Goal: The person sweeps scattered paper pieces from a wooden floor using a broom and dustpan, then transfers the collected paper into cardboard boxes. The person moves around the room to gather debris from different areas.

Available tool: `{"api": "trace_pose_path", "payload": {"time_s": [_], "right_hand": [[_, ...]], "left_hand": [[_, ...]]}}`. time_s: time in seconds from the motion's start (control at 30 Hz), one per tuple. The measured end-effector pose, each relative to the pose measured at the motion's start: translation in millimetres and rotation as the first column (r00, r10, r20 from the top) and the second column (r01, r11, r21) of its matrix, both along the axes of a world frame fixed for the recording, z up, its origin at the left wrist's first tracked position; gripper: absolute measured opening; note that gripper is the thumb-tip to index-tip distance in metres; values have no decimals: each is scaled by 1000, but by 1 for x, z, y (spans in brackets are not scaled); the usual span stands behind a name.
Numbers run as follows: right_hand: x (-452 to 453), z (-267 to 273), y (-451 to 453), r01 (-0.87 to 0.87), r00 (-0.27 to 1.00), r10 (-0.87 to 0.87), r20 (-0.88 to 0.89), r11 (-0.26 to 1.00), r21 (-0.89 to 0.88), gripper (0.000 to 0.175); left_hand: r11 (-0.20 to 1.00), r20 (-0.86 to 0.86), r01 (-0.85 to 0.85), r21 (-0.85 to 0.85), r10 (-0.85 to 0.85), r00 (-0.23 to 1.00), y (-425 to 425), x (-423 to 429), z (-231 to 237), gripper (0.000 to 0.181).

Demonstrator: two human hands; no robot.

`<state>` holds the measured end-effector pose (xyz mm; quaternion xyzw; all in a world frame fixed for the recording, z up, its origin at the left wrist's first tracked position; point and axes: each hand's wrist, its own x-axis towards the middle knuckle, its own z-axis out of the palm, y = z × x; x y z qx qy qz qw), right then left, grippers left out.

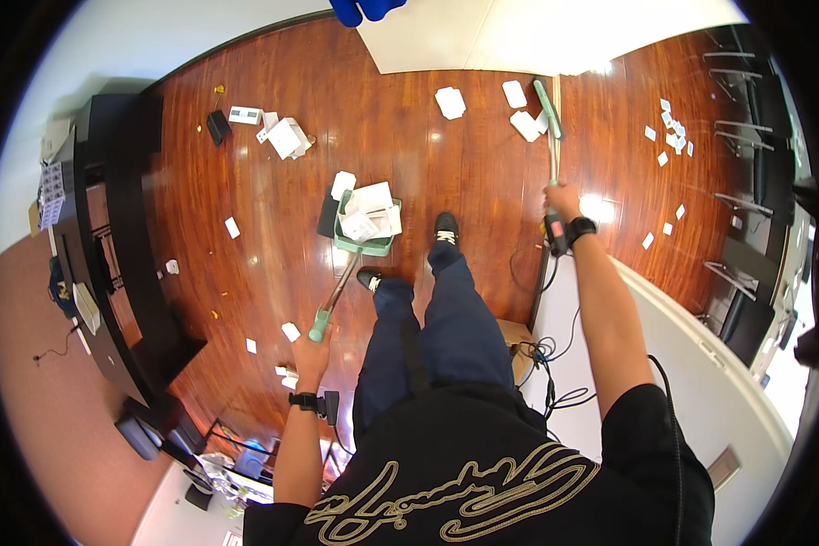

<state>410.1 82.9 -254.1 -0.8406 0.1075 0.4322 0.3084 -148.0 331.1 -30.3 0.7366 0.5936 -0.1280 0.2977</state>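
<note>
My left hand (310, 358) grips the green end of a long-handled dustpan (367, 248), which rests on the floor just ahead of my left shoe. White boxes or folded card pieces (370, 199) fill the pan, and one white piece (343, 184) lies at its far left corner. Out to the right, my right hand (564, 200) is closed around the handle of a broom. The green broom head (548, 109) is down by the doorway edge, beside several white card pieces (525, 125). Its bristles are hard to make out.
More white boxes (286, 138) and a small black box (218, 127) litter the wooden floor. Small cards (676, 133) lie scattered beyond the doorway. A black desk (130, 239) stands left, a white partition (655, 327) right. Cables (553, 389) hang near my right leg.
</note>
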Motion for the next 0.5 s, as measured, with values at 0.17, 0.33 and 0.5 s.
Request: {"api": "trace_pose_path", "payload": {"time_s": [0.17,0.33,0.5], "right_hand": [[-77,28,12,-302,939,316,139,947,-112,50],[-115,69,1,-494,849,494,186,868,-52,41],[-118,127,4,-557,827,559,-69,829,38,44]], "left_hand": [[999,-134,10,-36,-14,991,3,21,-8,45],[997,-148,-54,-63,44,988,13,41,-22,54],[995,-148,-88,-44,80,986,18,34,-25,50]]}}
